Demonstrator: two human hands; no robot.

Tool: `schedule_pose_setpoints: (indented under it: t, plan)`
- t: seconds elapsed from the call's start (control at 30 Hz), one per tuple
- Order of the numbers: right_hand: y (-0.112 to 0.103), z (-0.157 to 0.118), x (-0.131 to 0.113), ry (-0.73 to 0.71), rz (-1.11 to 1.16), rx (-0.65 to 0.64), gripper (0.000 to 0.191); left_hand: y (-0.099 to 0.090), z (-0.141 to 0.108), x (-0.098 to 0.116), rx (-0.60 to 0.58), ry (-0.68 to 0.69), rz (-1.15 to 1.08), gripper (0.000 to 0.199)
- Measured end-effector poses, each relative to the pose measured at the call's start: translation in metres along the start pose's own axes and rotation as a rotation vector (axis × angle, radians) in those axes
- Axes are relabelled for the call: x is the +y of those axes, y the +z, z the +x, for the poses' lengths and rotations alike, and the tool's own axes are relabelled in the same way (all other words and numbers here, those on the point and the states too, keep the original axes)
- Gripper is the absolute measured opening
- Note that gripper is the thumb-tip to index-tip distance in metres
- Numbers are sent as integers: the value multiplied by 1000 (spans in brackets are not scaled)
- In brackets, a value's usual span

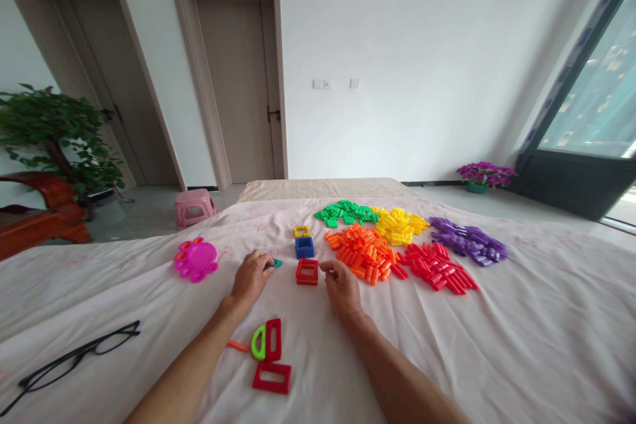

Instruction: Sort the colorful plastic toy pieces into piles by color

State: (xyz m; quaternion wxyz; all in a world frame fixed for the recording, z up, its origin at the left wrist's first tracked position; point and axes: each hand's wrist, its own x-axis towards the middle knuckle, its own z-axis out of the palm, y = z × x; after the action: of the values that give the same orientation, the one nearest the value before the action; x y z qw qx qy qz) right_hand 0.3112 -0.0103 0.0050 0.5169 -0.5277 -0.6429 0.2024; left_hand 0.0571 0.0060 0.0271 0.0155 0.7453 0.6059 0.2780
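Note:
My left hand (252, 276) has its fingers closed on a small teal-green plastic piece (277, 264), whose shape is partly covered by the fingertips. My right hand (342, 288) is just right of a red square frame stack (307, 281), thumb and forefinger curled near each other; whether anything is between them I cannot make out. Behind the red stack are a blue square frame stack (305, 248) and a yellow square frame (301, 231). Closer to me lie two red rectangular frames (271, 377), a lime-green half-round piece (258, 343) and an orange stick (238, 346).
Piles of green (346, 212), yellow (400, 226), orange (365, 252), red (440, 268) and purple pieces (470, 240) spread over the right of the cloth-covered table (497, 344). On the left are a pink paw-shaped tray (201, 258) and black eyeglasses (82, 352).

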Motion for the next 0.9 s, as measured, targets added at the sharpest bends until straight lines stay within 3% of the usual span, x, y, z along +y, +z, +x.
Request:
schedule_pose_setpoints:
  t: [0.4, 0.6, 0.73, 0.9]
  plan:
    - [1, 4, 1, 71, 37, -56, 34, 37, 80, -5, 26, 29, -122, 8]
    - [3, 4, 2, 102, 56, -63, 34, 48, 94, -5, 2, 94, -241, 11]
    - [1, 4, -2, 114, 67, -57, 33, 35, 84, -12, 14, 86, -315, 16]
    - [2, 6, 3, 122, 71, -74, 33, -6, 48, -23, -29, -34, -382, 17]
